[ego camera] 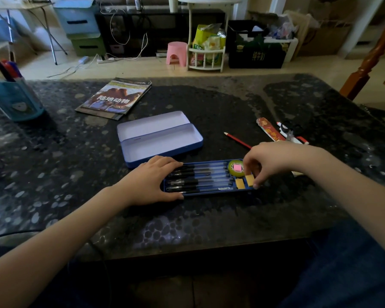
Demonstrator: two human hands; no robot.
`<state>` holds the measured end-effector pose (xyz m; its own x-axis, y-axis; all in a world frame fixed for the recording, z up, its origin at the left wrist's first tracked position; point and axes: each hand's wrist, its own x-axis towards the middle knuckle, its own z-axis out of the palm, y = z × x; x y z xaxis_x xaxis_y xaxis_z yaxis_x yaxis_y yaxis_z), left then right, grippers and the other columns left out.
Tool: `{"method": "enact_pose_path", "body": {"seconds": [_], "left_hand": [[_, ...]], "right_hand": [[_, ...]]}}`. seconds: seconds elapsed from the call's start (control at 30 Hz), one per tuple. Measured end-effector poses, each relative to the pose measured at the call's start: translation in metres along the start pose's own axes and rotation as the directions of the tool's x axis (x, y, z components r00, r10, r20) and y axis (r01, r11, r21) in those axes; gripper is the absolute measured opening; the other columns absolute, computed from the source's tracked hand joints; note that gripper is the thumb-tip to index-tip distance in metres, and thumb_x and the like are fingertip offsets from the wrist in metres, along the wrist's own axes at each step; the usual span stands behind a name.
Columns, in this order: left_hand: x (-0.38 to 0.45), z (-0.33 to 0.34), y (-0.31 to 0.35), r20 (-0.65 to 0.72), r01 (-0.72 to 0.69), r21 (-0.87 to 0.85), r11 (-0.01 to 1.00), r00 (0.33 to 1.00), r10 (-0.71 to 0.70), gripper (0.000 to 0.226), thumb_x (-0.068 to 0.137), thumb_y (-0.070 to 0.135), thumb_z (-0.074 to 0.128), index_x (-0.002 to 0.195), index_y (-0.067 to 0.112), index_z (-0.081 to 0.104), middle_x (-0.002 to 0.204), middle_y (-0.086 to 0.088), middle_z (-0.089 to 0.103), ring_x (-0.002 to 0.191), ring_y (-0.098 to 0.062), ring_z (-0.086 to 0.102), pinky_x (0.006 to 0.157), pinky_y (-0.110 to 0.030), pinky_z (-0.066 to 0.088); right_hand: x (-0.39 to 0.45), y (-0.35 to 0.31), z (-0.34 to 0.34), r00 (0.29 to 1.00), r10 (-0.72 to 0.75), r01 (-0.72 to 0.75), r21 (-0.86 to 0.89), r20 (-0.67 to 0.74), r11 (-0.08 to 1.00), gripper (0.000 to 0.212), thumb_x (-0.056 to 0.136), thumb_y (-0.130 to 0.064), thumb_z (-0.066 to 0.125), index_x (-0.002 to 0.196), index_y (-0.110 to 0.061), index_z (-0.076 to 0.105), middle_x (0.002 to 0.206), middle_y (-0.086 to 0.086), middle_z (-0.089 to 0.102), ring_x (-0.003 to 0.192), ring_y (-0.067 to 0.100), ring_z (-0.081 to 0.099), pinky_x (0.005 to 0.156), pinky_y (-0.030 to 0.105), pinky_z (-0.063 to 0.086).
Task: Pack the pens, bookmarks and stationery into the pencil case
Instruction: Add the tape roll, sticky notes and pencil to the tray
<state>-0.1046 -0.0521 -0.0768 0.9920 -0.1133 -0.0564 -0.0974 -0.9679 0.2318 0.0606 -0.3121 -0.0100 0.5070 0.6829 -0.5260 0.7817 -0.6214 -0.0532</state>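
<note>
A blue tray [209, 192] lies on the dark table, holding several black pens [200, 177], a green tape roll [236, 168] with a pink piece in its hole, and two orange erasers [240, 183]. My left hand [151, 182] rests flat on the tray's left end, over the pen caps. My right hand [269, 161] pinches the right orange eraser [249, 180] at the tray's right end. Behind the tray the blue pencil case [162, 138] lies with its lid folded back and its inside bare. A red pencil [237, 140] lies to its right.
A book [116, 98] lies at the back left, and a blue pen holder [16, 98] with markers stands at the far left. A red packet [269, 130] and a white marker [293, 136] lie at the right. Behind the table are a pink stool and shelves.
</note>
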Motion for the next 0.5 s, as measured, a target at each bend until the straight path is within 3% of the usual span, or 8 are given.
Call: {"method": "enact_pose_path", "body": {"seconds": [0.3, 0.5], "left_hand": [[0.0012, 0.0010, -0.0007, -0.008, -0.011, -0.008, 1.000, 1.000, 0.011, 0.094, 0.065, 0.084, 0.042, 0.142, 0.033, 0.028, 0.142, 0.010, 0.035, 0.130, -0.007, 0.028, 0.107, -0.031, 0.030], [0.0020, 0.0002, -0.0004, 0.005, -0.002, -0.005, 1.000, 1.000, 0.002, 0.097, 0.062, 0.087, 0.037, 0.143, 0.034, 0.027, 0.143, 0.010, 0.035, 0.130, -0.007, 0.028, 0.107, -0.032, 0.031]], "right_hand": [[0.0001, -0.0043, 0.0010, 1.000, -0.006, 0.004, -0.055, -0.024, 0.998, 0.023, 0.074, -0.045, 0.075, 0.077, -0.041, 0.052, 0.084, -0.018, 0.050, 0.078, 0.001, 0.050, 0.054, 0.020, 0.035], [0.0066, -0.0054, 0.0072, 0.999, 0.003, -0.005, -0.059, -0.039, 0.998, 0.022, 0.074, -0.040, 0.077, 0.077, -0.036, 0.056, 0.085, -0.016, 0.051, 0.077, 0.003, 0.051, 0.058, 0.023, 0.040]]}}
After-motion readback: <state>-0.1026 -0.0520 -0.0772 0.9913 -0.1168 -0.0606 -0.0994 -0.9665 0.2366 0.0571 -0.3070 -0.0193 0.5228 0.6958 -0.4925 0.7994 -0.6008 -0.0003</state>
